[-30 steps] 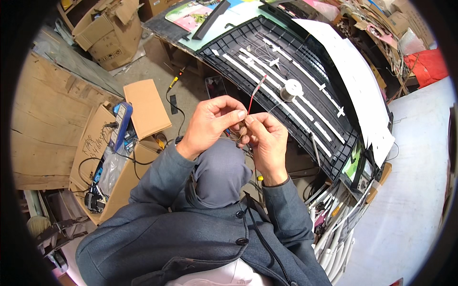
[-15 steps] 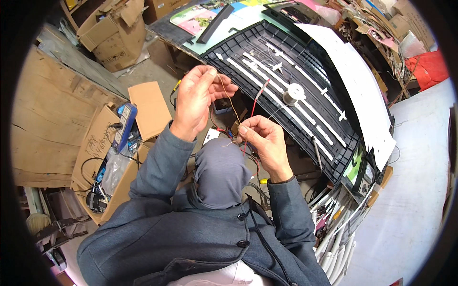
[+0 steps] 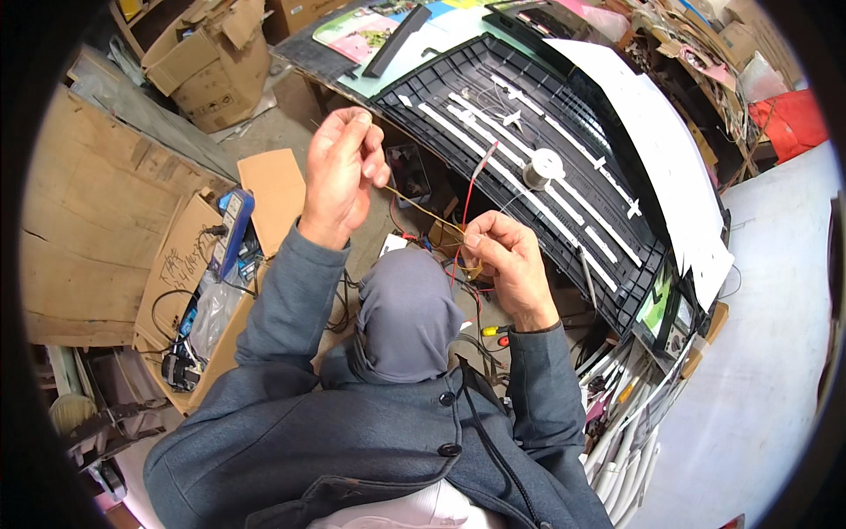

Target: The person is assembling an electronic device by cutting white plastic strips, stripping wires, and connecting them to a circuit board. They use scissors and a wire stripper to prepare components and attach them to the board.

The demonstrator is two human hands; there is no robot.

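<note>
A thin yellow-brown wire (image 3: 421,207) runs between my two hands, slanting down from left to right. My left hand (image 3: 339,176) is closed round its upper end, thumb against the curled fingers. Lower and to the right, my right hand (image 3: 511,264) pinches the wire between thumb and forefinger, and a loose loop hangs below. Just beyond that hand a red lead with a probe tip (image 3: 483,163) leans against the edge of a black ribbed panel (image 3: 414,93). White strips (image 3: 520,181) line the panel, and a spool of silvery wire (image 3: 539,170) stands on them.
White sheeting (image 3: 648,132) covers the panel's far right side. To my left stands an open carton (image 3: 167,300) with a blue power strip (image 3: 231,231) and cables. White tubes (image 3: 621,467) are bundled at lower right. Tangled leads and yellow and red plugs (image 3: 495,333) lie below my hands.
My left hand has moved left and slightly up, its fingers now more curled. My right hand has shifted a little right. The wire between them is more slanted and looks straighter.
</note>
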